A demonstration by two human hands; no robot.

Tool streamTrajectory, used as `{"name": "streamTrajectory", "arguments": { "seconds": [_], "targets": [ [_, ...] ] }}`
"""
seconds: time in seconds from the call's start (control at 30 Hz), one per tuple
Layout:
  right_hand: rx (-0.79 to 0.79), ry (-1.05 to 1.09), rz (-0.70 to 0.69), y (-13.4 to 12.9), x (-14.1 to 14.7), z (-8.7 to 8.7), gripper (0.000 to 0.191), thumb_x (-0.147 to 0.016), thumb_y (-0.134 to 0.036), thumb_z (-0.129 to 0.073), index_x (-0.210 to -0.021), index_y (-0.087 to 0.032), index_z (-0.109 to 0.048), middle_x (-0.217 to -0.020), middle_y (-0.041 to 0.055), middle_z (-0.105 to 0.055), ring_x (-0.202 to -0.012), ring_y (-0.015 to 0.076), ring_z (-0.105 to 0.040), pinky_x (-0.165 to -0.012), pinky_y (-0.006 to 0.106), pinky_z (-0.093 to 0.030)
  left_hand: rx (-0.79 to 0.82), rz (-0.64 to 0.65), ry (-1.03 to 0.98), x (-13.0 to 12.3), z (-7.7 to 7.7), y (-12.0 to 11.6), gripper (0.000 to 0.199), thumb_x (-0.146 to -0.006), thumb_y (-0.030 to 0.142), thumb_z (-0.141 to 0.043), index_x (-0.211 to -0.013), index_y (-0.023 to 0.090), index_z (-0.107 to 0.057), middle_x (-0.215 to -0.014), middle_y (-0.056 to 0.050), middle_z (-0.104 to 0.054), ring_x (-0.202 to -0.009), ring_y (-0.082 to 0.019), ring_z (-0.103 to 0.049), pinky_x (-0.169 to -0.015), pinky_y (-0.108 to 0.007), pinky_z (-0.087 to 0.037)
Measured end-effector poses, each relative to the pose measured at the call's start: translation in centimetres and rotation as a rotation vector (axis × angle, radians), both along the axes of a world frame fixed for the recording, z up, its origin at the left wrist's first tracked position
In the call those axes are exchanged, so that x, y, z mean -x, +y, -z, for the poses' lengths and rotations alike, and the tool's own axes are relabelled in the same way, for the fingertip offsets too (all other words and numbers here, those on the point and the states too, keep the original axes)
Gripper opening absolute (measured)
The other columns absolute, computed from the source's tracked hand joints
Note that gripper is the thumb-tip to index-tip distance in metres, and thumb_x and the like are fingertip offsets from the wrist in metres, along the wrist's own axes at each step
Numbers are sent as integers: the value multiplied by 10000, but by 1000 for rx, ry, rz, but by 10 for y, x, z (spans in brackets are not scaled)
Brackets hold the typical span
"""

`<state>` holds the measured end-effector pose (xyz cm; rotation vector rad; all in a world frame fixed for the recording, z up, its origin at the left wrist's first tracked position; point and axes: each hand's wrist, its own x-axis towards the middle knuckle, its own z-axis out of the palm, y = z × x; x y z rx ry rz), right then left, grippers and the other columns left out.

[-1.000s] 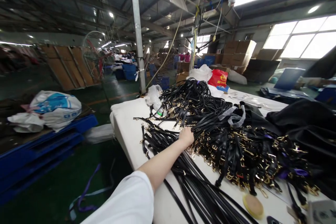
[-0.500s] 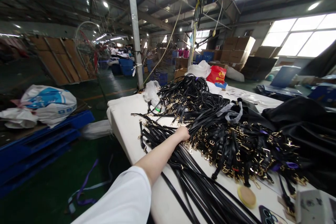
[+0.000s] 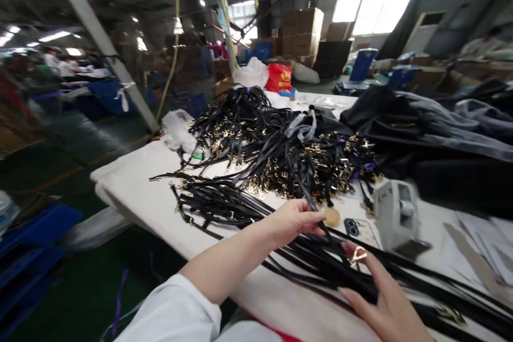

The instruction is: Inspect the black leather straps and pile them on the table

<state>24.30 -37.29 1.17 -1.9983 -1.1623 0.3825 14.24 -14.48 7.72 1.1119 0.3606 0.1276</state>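
My left hand (image 3: 296, 219) is closed, pinching a black strap (image 3: 310, 197) above the table. The strap runs down to a gold snap hook (image 3: 358, 255) at my right hand. My right hand (image 3: 387, 299) is at the lower right with thumb and index finger apart; the hook hangs by the index fingertip, and the other fingers are partly hidden. Under both hands a bundle of long black straps (image 3: 320, 262) lies along the table's near side. Beyond it is a large heap of black straps (image 3: 276, 144) with gold buckles and hooks.
The white table (image 3: 124, 176) has its left corner beside the dark green floor. A round yellowish disc (image 3: 332, 217), a phone (image 3: 358, 230) and a pale tape dispenser-like device (image 3: 395, 214) stand rightward. Black material (image 3: 441, 181) covers the back right. Blue pallets (image 3: 36, 246) are at left.
My left hand has come back from the heap toward me with a strap. My right hand has entered at the lower right. The view has turned right.
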Motion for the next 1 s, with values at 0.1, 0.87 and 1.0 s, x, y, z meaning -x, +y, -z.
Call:
{"name": "streamTrajectory", "arguments": {
  "seconds": [0.1,0.87,1.0],
  "targets": [
    [-5,155,-36,7,13,-20,605,-872,-529,-610,-1378,-224,-480,-1337,100,-607,-1219,277,-575,-1039,412,-458,162,29,-9,-3,10,-33,556,-522,481,-909,-831,102,-645,-794,-22,-620,-690,-100,-612,-659,-216,-513],
    [73,201,-31,-18,-3,-29,416,-1004,-480,-395,-718,-218,-545,-675,-16,-583,-660,157,-566,-649,259,-409,-1092,358,11,-11,-16,-53,572,-976,516,-376,-628,144,-639,-651,-76,-646,-647,-165,-611,-676,-283,-477],
    [140,136,-122,-24,-4,-36,408,-984,-424,-451,-646,-206,-520,-644,-15,-596,-643,150,-567,-628,257,-383,-1539,394,-360,-18,-24,-60,245,-955,298,-494,-949,159,-696,-953,-91,-713,-906,-213,-640,-910,-333,-447]
  ]
}}
